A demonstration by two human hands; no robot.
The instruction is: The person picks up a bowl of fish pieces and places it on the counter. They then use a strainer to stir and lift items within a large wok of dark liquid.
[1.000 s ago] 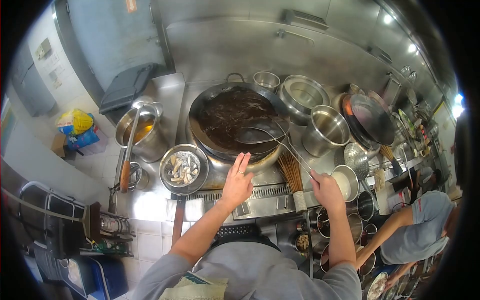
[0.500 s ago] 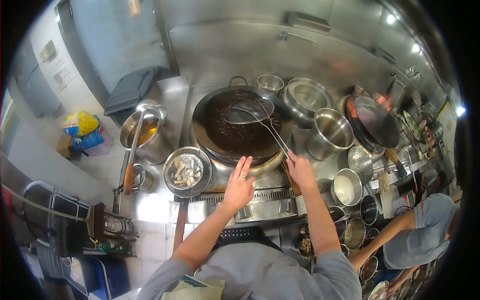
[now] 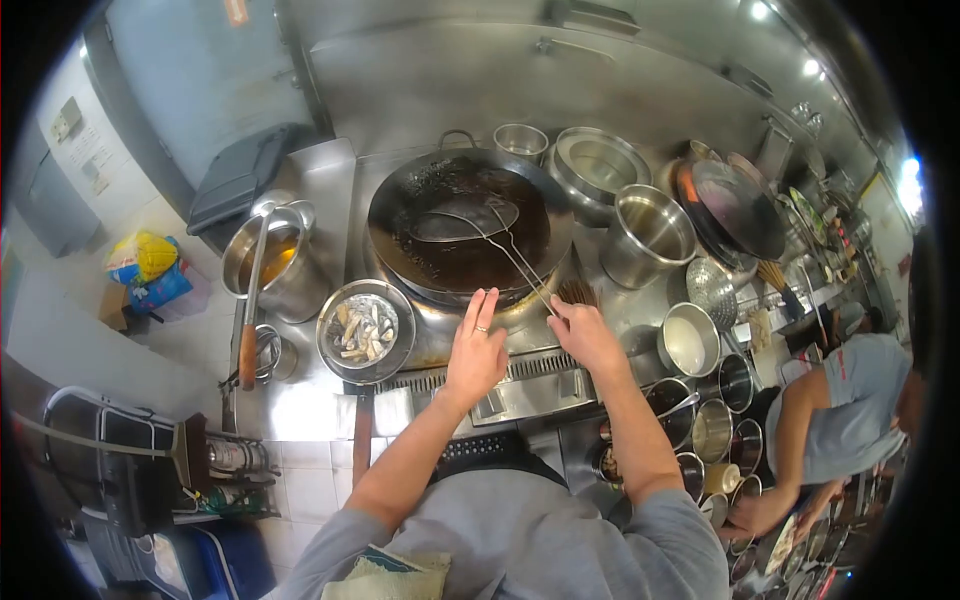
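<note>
Skimmer (image 3: 465, 222) has moved deeper into the wok (image 3: 460, 225) of dark oil; right hand (image 3: 583, 335) stays clenched on its handle. Left hand (image 3: 475, 350) flat, fingers spread, empty. Steel range (image 3: 520, 385), tiled floor.

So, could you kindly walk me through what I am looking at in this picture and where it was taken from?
It comes from a camera on a person's head, looking down at their own bare arms over a steel kitchen range. The right hand grips the long wire handle of a skimmer lying in the big dark wok of oil. The left hand hovers open at the wok's near rim. Left of it sits a round metal bowl of pale cut pieces. A co-worker in a grey shirt stands at the right.
</note>
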